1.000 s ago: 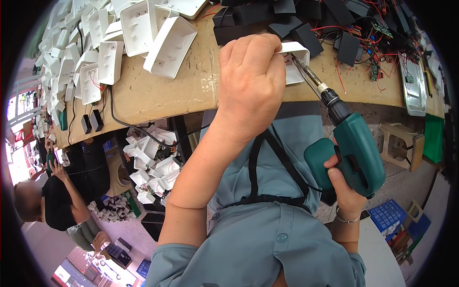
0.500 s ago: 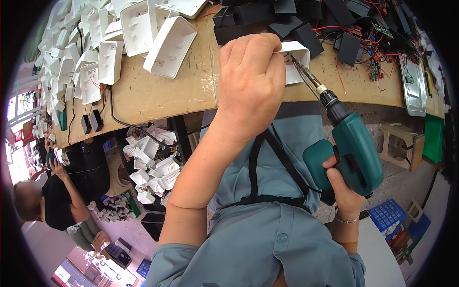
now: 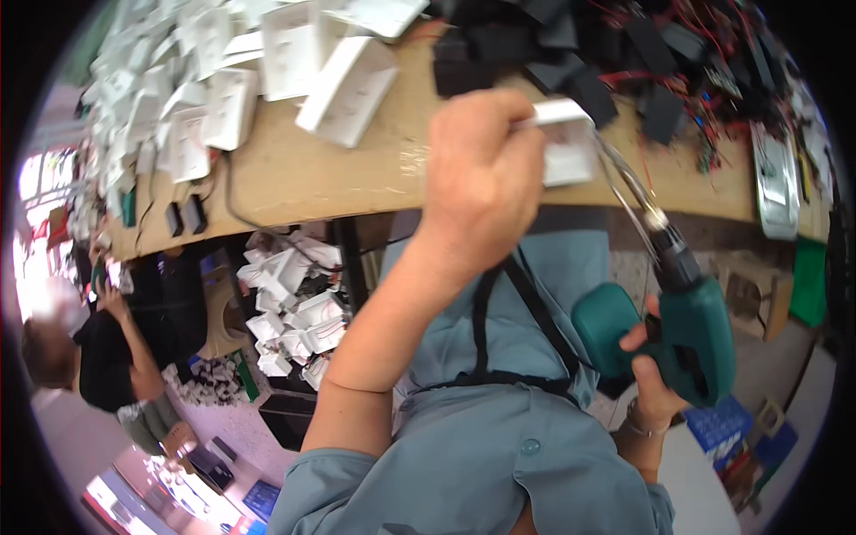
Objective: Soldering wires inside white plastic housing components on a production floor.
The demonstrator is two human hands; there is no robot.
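Observation:
My left hand [image 3: 486, 183] is closed on the left side of a white plastic box [image 3: 569, 163], holding it over the table's front edge. The box tilts, its open side partly facing me; its inside is blurred and partly covered by my fingers. My right hand [image 3: 655, 392] wraps round the grip of a green pistol-shaped soldering gun [image 3: 700, 334]. Its long metal tip, with a thin tube alongside, points up and left. That tip ends close to the right edge of the box; whether they touch I cannot tell.
White boxes [image 3: 348, 94] are heaped on the table's left. Black boxes [image 3: 499, 45], red wires and circuit boards lie at the back right, beside a metal tray [image 3: 774, 187]. Below the table is a pile of white parts [image 3: 294, 294]. Another person [image 3: 116, 348] sits at the left.
The soldering gun has moved right, and its tip has gone from inside the white box to its right edge. The box is tilted more. The whole view has shifted slightly.

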